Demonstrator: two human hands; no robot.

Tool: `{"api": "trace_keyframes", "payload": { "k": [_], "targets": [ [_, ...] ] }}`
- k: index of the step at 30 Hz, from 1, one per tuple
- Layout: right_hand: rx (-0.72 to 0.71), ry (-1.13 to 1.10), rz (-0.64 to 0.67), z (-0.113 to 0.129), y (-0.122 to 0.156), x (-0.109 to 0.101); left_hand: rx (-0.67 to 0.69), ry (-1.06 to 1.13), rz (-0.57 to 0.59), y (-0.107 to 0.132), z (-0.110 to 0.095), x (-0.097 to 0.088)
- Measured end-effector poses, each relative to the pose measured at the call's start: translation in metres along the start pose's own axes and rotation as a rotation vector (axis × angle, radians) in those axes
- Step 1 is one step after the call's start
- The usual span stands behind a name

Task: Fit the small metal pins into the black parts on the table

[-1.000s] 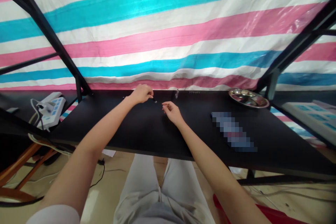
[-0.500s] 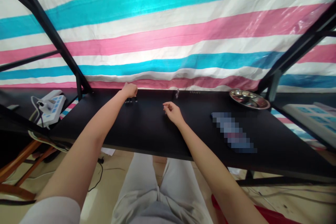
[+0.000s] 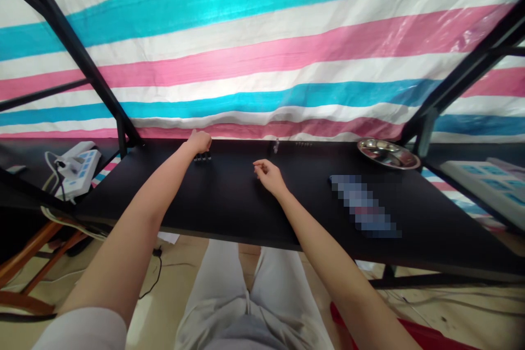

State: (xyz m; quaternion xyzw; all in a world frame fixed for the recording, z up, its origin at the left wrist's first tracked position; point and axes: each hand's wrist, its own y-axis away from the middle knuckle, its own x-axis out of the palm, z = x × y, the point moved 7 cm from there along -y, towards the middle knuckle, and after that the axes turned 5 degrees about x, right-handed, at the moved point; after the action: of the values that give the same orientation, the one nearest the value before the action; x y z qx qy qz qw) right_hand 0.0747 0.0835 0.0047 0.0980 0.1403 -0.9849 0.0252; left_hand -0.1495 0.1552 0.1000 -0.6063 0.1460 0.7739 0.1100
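At the far left part of the black table (image 3: 229, 202), my left hand (image 3: 200, 142) is closed with its fingers pointing down. Just under it stands a row of several small dark pieces with pale lower ends (image 3: 204, 158); whether it grips one is hidden. Nearer the middle, my right hand (image 3: 267, 174) hovers low over the tabletop, fingers curled and thumb against them. Anything in that pinch is too small to name. Beyond the right hand, close to the back edge, is a small cluster of clear or silvery bits (image 3: 276, 146). To its right lies a row of tiny pale pieces (image 3: 303, 144).
A round shiny metal plate (image 3: 412, 162) sits at the back right. In front of it lies a pixelated flat object (image 3: 363, 205). Striped sheeting (image 3: 262, 65) hangs behind the table between black frame posts (image 3: 102, 87). White power strips (image 3: 84, 175) with cables lie to the left.
The view has shifted very slightly. My left hand stays over the dark pieces, a touch further left, and my right hand keeps its curled pose. Nothing else visibly differs.
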Motion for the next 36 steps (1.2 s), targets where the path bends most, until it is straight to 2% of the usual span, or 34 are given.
{"api": "trace_keyframes", "payload": {
  "k": [13,26,36],
  "targets": [
    [-0.002,0.006,0.006,-0.0011,-0.0004,0.0006,-0.03,0.098,-0.021,0.0012,0.0039,-0.0008],
    [0.003,0.037,0.018,0.0018,0.0007,0.0005,-0.019,0.01,0.054,0.0043,0.0008,-0.0014],
    [0.001,0.044,0.017,0.0025,0.0014,0.0003,-0.021,0.008,0.067,0.0045,-0.0015,-0.002]
  ]
}}
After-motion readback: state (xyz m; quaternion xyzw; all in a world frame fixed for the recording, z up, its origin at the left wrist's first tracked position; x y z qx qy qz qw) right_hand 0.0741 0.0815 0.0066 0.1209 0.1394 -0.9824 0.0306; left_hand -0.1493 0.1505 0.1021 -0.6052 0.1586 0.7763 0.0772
